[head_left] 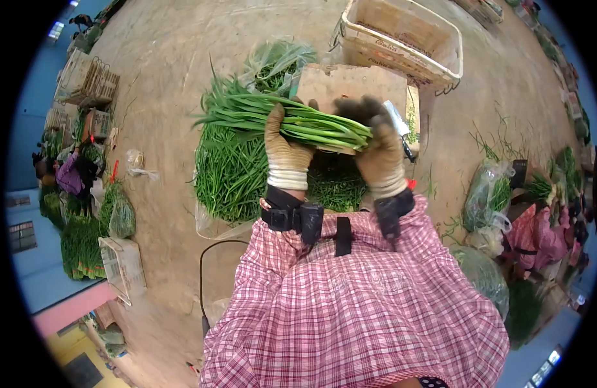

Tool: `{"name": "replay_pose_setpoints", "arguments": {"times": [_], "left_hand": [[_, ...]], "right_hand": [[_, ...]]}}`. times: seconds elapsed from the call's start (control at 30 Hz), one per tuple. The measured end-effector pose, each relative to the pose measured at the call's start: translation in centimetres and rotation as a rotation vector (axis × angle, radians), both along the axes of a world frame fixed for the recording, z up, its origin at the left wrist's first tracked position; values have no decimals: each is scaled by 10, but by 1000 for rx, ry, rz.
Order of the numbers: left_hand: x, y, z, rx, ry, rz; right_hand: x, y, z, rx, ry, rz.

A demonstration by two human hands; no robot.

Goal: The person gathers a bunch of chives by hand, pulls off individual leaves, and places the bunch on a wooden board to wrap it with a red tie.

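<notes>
My left hand [287, 145], in a tan work glove with a white cuff, is closed around a bunch of long green garlic chives [311, 125]. Its thumb lies over the front of the bunch. The leafy ends point left and the pale cut ends right. At those cut ends is my right hand [381, 145], gloved too, its palm side against the stems and its fingers raised and apart, somewhat blurred. Below and left of the bunch lies a big heap of loose chives [230, 174] on plastic sheeting.
A wooden board [350, 84] lies just beyond my hands, with a knife-like blade [395, 118] at its right. Behind stands a dirty white plastic crate [402, 48]. A plastic bag of greens [279, 64] sits beyond the heap. Other people [544, 236] and bagged greens line both sides.
</notes>
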State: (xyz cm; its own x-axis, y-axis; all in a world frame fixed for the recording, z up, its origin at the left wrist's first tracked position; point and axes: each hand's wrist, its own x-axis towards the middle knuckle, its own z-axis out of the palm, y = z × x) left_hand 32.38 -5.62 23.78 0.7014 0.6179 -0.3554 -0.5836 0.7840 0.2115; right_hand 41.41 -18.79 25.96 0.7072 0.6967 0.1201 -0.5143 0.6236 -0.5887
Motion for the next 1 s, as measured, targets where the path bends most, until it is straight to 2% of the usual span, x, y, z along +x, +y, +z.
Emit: {"name": "replay_pose_setpoints", "arguments": {"times": [0.03,0.13,0.17,0.2,0.27,0.3,0.33,0.4,0.47,0.5,0.57,0.63,0.73,0.8,0.87,1.0], "left_hand": [[-1,4,2,-2,-34,22],[0,7,-2,89,0,47],[0,7,-2,110,16,26],[1,4,-2,108,14,21],[-1,-3,6,145,38,-78],[-4,-3,4,144,40,-91],[-6,-2,2,135,-52,-179],[-6,-2,-2,123,-145,-261],[-4,-6,2,227,-153,-188],[-6,-6,7,218,-170,-252],[-5,-2,-9,183,-106,-207],[-6,-2,-8,148,-46,-184],[-6,-12,-1,263,12,-108],[-4,-14,-1,280,-28,-171],[-1,-19,-5,425,-17,-128],[-5,-21,-7,411,15,-127]], "right_hand": [[15,-5,-7,15,-173,-111],[44,-39,2,-370,-643,-355],[40,-39,17,-387,-754,-353],[37,-37,29,-391,-755,-358],[29,-36,44,-792,-1200,-27],[32,-35,24,-816,-934,93],[34,-36,21,-821,-930,85],[36,-35,18,-771,-716,143],[36,-36,17,-793,-673,176],[37,-36,15,-788,-648,172],[36,-36,14,-783,-622,169],[32,-34,17,-834,-1215,-242],[17,-26,31,-759,-1240,-174],[9,-13,25,-761,-1304,-188],[4,-7,23,-989,-1427,-138],[2,-5,10,-941,-1386,-155]]}}
